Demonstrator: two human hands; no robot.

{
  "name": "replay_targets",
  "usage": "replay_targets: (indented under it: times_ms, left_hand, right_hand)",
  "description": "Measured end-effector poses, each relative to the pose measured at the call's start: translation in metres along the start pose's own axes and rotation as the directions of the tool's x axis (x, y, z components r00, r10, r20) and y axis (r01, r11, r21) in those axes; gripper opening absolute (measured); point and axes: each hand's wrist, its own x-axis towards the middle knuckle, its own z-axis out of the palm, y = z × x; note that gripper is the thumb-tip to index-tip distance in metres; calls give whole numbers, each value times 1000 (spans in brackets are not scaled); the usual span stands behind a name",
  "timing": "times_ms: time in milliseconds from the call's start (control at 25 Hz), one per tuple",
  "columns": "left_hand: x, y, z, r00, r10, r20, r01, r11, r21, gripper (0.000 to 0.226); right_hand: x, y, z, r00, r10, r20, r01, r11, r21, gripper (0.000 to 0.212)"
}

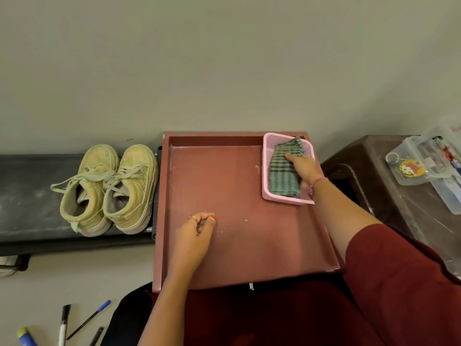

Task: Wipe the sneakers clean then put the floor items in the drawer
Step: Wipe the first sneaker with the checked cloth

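drawer floor bare, basket fills far-right corner

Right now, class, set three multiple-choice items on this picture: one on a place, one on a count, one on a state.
1. Where does the pink basket sit?
A. in the drawer's far right corner
B. on the floor
C. on the shelf

2. How many sneakers stand on the dark shelf?
A. one
B. two
C. four

3. What is the right hand doing?
A. hanging idle
B. lifting a pen
C. gripping the green cloth

Key: 1 A, the basket is inside the drawer; 2 B, a pair side by side; 3 C, fingers curl over the cloth.
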Motion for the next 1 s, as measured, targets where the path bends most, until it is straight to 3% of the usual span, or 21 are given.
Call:
replay_targets:
  times_ms: [120,280,480,560,680,840,1000]
  left_hand:
    - [0,-3,-1,1000,10,-1,-10,1000,22,10]
    - [-8,-9,-6,1000,26,9,-26,999,40,14]
    - [-38,11,1,1000,-5,0,5,983,-186,10]
    - [-53,29,9,996,-58,74,83,912,-401,13]
    - [-72,68,16,967,-71,246,219,725,-653,21]
    - [-96,99,19,914,37,405,280,663,-694,34]
    - [-117,100,19,882,-3,471,340,695,-634,36]
  right_hand:
    - [-9,-13,-4,995,-98,18,96,990,102,22]
    - [-43,-30,-11,988,-137,67,117,962,248,29]
    - [-116,-34,-14,970,-187,155,106,901,420,23]
    - [-147,-27,-10,964,-180,195,69,880,470,34]
    - [-194,-17,-2,951,-116,286,-44,865,500,41]
    - [-239,9,1,930,-65,363,-104,898,427,47]
    - [-264,20,-9,903,-61,426,-112,923,369,37]
